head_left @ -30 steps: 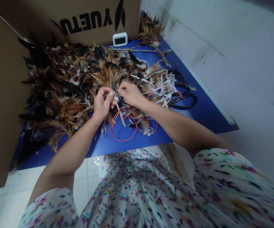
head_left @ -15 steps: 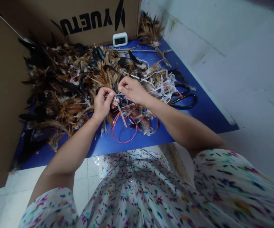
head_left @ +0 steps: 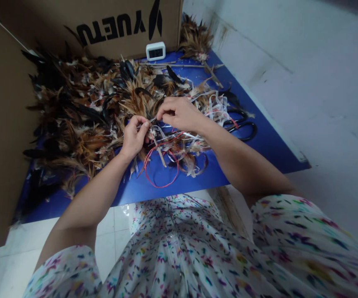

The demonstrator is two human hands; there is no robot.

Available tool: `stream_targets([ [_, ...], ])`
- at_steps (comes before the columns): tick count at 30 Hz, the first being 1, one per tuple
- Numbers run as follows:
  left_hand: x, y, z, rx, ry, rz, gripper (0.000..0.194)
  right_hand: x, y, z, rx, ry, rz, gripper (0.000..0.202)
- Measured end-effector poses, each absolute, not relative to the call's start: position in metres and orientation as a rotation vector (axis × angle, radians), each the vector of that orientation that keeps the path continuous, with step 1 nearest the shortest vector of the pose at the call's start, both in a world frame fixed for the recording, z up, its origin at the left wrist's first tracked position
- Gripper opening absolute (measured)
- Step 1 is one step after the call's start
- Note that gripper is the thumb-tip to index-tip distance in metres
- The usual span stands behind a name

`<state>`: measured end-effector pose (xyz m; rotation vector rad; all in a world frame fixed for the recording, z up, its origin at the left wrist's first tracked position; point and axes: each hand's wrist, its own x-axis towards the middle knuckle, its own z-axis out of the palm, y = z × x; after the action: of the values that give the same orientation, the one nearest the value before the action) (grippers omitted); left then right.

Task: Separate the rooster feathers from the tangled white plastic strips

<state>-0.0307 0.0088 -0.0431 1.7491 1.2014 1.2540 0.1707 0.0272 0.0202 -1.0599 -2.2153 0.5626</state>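
Bundle, partly hidden by left hand pinching it.
Right hand: can't tell if gripping. 1 scissors, partly covered; 1 clock.

Brown and black feathers, red cord, blue tabletop, white garment (multicoloured flecks)

Open passage: bare near-right part of the table, between right forearm and wall. Scissors and white ribbon obstruct its far side. Left: heaped feathers, then a cardboard box. Far: a second box closes access; clock just before it. Near centre: red cord between the forearms. A pale strand crosses the narrow gap between left hand and right hand.
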Motion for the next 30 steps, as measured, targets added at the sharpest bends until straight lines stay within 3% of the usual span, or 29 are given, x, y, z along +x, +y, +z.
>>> stream_targets([
  [6, -0.032, 0.011, -0.046, 1.727, 1.131, 1.291, 0.045, 0.17, 0.026, 0.017, -1.112, -2.479, 0.522, 0.019],
  [20, -0.033, 0.012, -0.04, 1.716, 1.052, 1.093, 0.041, 0.17, 0.029, 0.017, -1.176, -2.335, 0.694, 0.017],
  [30, -0.033, 0.005, -0.034, 1.922, 1.229, 1.038, 0.015, 0.169, 0.025, 0.023, -1.162, -2.312, 0.767, 0.016],
])
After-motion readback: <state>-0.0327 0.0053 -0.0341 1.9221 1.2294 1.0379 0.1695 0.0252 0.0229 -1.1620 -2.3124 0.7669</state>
